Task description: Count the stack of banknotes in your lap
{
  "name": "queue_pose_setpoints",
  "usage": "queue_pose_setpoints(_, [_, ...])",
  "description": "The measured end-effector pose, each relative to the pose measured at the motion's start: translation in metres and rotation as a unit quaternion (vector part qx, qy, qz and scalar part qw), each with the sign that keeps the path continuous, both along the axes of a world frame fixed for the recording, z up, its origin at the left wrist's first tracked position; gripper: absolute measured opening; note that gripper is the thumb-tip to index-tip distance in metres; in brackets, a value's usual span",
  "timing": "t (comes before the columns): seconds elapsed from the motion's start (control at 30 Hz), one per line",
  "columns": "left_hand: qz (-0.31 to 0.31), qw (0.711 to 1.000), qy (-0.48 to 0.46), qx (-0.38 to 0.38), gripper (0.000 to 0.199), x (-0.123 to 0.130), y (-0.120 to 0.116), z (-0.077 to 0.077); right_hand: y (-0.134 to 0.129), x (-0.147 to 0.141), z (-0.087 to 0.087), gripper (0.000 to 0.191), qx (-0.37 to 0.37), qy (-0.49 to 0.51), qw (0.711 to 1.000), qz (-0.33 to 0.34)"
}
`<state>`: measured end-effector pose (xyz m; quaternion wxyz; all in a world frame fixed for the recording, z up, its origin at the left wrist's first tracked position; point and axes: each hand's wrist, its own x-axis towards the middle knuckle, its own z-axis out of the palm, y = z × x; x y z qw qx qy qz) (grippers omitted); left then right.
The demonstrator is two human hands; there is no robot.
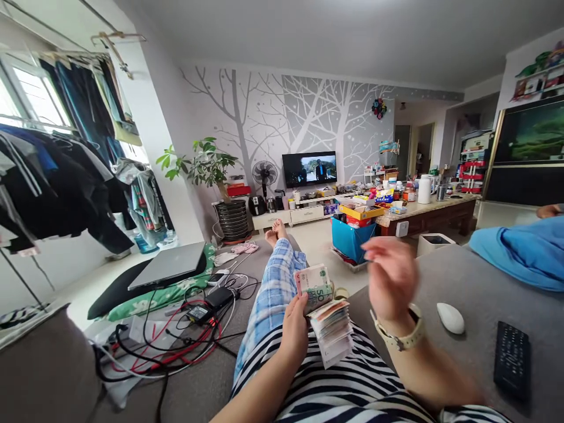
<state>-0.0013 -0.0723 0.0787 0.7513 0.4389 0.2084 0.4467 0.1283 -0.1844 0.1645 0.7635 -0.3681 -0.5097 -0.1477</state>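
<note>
My left hand (296, 323) is closed around a wad of banknotes (331, 332) above my striped shirt. A green note marked 50 (318, 288) stands up at the top of the wad. Below it, the other notes bend over and fan out toward my lap, their edges showing in several layers. To the right of the money, my right hand (392, 273) is raised in the air, apart from the notes. Motion smears its fingers, so I cannot make out anything between them. A pale watch (399, 338) circles that wrist.
On the grey sofa lie a white mouse (450, 318) and a black remote control (512, 359) to the right. Tangled cables (176, 346) and a closed laptop (170, 264) are at left. A blue box (351, 239) stands beside the coffee table (434, 205). Another person's hand (549, 210) shows far right.
</note>
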Motion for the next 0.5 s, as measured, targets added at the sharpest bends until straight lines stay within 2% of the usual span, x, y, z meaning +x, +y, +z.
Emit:
queue_pose_setpoints(0.07, [0.012, 1.000, 0.007, 0.008, 0.023, -0.005, 0.005, -0.003, 0.021, -0.001, -0.016, 0.036, -0.063, 0.074, 0.991, 0.088])
queue_pose_setpoints(0.1, [0.020, 1.000, 0.016, 0.011, 0.023, -0.007, 0.007, -0.004, 0.031, 0.000, -0.027, 0.038, -0.119, 0.126, 0.974, 0.146])
queue_pose_setpoints(0.17, [0.035, 0.999, 0.034, 0.021, 0.026, -0.009, 0.008, -0.007, 0.049, 0.000, -0.052, 0.043, -0.179, 0.244, 0.927, 0.222])
queue_pose_setpoints(0.23, [0.048, 0.997, 0.044, 0.032, 0.031, -0.010, 0.006, -0.008, 0.060, -0.002, -0.075, 0.047, -0.220, 0.333, 0.881, 0.255])
queue_pose_setpoints(0.3, [0.054, 0.996, 0.054, 0.036, 0.034, -0.009, 0.004, -0.008, 0.065, -0.005, -0.091, 0.048, -0.237, 0.384, 0.849, 0.273])
queue_pose_setpoints(0.5, [0.033, 0.997, 0.062, 0.026, 0.030, -0.001, 0.006, -0.013, 0.069, -0.009, -0.112, 0.040, -0.232, 0.362, 0.839, 0.335])
